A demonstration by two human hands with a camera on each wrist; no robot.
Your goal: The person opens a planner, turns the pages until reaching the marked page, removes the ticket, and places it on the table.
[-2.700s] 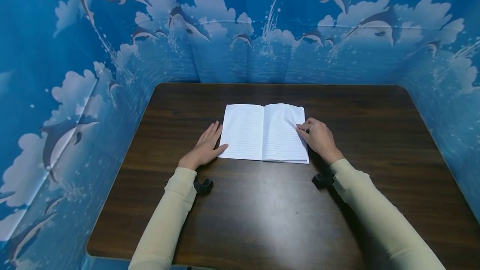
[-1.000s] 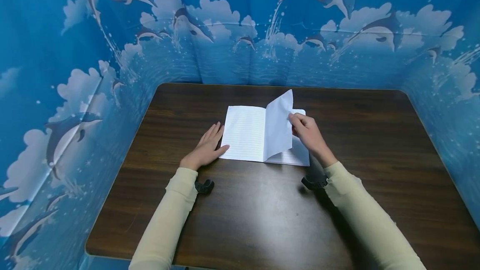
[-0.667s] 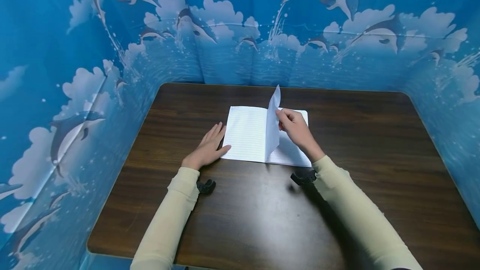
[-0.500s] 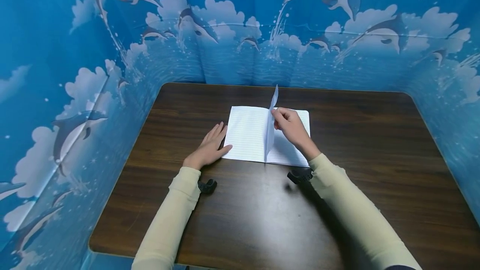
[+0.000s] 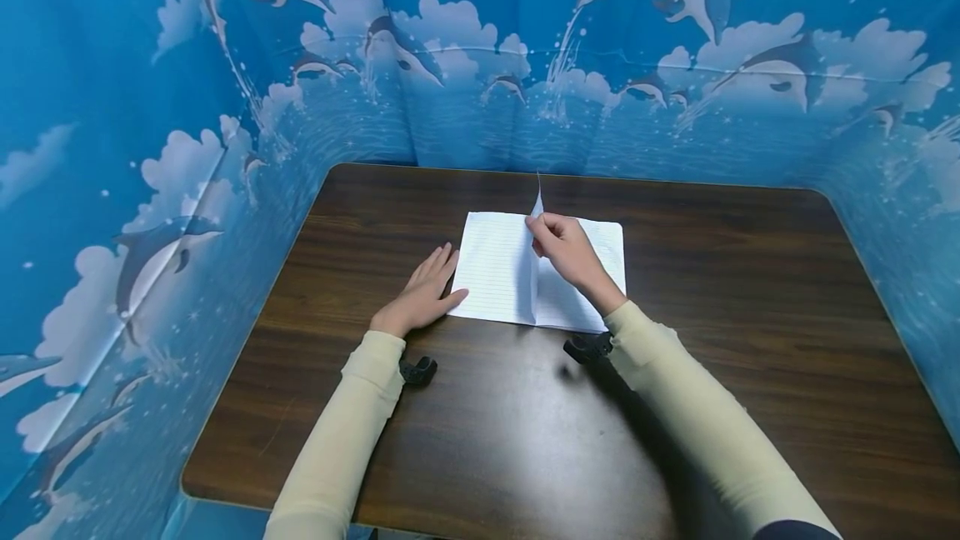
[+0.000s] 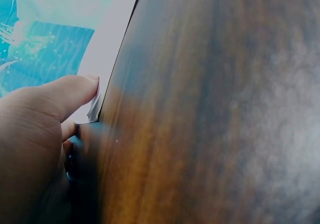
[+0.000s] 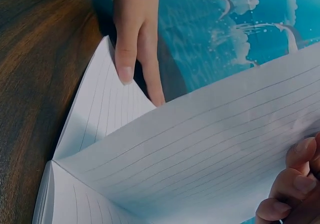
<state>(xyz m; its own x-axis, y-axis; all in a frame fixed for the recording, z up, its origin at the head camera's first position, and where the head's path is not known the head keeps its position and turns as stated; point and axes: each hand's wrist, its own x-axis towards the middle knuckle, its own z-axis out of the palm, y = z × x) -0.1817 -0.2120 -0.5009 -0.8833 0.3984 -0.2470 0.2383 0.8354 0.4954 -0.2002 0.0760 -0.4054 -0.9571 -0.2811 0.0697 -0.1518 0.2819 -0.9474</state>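
Note:
An open lined notebook (image 5: 491,265) lies on the dark wooden table. My left hand (image 5: 420,294) is flat beside its left edge, fingers straight, with the thumb resting on the lower left corner of the page. In the left wrist view that thumb (image 6: 75,94) touches the notebook's edge. My right hand (image 5: 570,252) pinches a single page (image 5: 537,205) that stands nearly upright over the spine. The right wrist view shows the lifted page (image 7: 200,129) from its lined side, with curled fingers (image 7: 295,184) at its right edge.
The brown table (image 5: 480,423) spreads around the notebook on all sides. A blue dolphin-print curtain (image 5: 465,132) hangs behind the table and along its left and right sides. Black wrist straps (image 5: 418,371) sit under both cuffs.
My right hand has lifted the right-hand page from flat and carried it leftward until it stands over the spine. My left hand stays in place at the notebook's left edge.

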